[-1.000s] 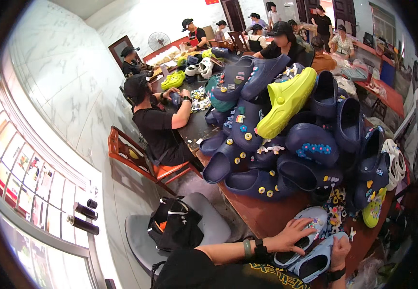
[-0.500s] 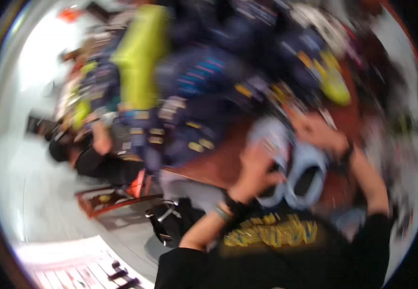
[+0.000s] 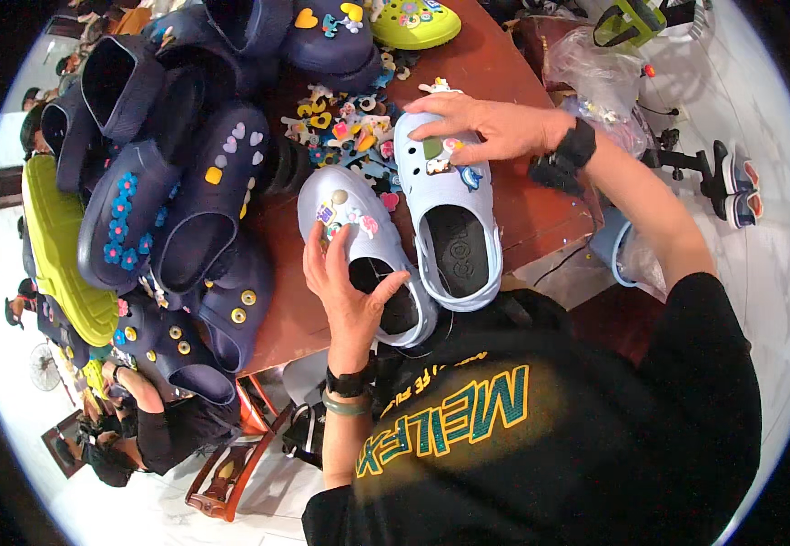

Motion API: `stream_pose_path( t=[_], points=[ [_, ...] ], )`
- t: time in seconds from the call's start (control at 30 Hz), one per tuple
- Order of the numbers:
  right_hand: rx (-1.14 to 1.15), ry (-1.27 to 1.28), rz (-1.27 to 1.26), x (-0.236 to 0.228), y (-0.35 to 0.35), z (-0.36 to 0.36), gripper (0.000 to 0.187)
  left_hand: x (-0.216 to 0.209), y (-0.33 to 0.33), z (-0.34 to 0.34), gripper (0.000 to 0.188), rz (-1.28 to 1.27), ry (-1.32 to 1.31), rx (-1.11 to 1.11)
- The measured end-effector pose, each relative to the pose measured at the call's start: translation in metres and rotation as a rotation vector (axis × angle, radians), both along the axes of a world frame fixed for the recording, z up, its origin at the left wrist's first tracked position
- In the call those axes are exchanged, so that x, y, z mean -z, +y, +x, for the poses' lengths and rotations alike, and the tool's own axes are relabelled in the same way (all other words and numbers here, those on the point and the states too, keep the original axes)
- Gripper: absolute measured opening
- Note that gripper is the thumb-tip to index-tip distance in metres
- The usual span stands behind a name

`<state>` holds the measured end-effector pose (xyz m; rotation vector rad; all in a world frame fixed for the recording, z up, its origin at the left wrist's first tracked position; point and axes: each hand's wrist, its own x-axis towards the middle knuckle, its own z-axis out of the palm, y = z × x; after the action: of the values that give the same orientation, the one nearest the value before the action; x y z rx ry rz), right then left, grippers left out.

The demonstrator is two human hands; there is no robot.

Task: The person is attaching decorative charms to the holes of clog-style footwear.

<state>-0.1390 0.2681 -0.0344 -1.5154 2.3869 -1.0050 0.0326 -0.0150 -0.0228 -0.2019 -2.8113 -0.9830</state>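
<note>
Two light blue clogs lie side by side on the reddish table [image 3: 522,196]. My left hand [image 3: 345,287] rests on the left clog [image 3: 359,227], fingers spread over its toe with several small charms, thumb at the opening. My right hand [image 3: 486,123] lies flat across the toe of the right clog [image 3: 450,218], fingers pointing left over its charms. A heap of loose colourful charms [image 3: 349,127] sits just beyond both clogs.
A pile of navy clogs [image 3: 186,182] with charms fills the table's left, with a lime green clog [image 3: 58,255] at its edge and another [image 3: 413,23] at the top. Clear plastic bags [image 3: 595,73] lie at the right. A seated person in black [image 3: 167,428] is lower left.
The view has swung down from the room onto the table and turned. Both hands stay on the light blue clogs; the earlier frame is blurred.
</note>
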Motion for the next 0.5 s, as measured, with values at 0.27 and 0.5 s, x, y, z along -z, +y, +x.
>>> stream_pose_path(
  t=[0.27,0.5],
  points=[
    [0.366,0.215,-0.091,0.041,-0.002,0.014,0.018,0.014,-0.005,0.001,0.092,0.067,0.134,-0.007],
    [0.212,0.057,0.097,0.03,-0.022,0.016,0.013,0.013,-0.012,0.004,0.089,0.121,0.028,-0.019]
  ],
)
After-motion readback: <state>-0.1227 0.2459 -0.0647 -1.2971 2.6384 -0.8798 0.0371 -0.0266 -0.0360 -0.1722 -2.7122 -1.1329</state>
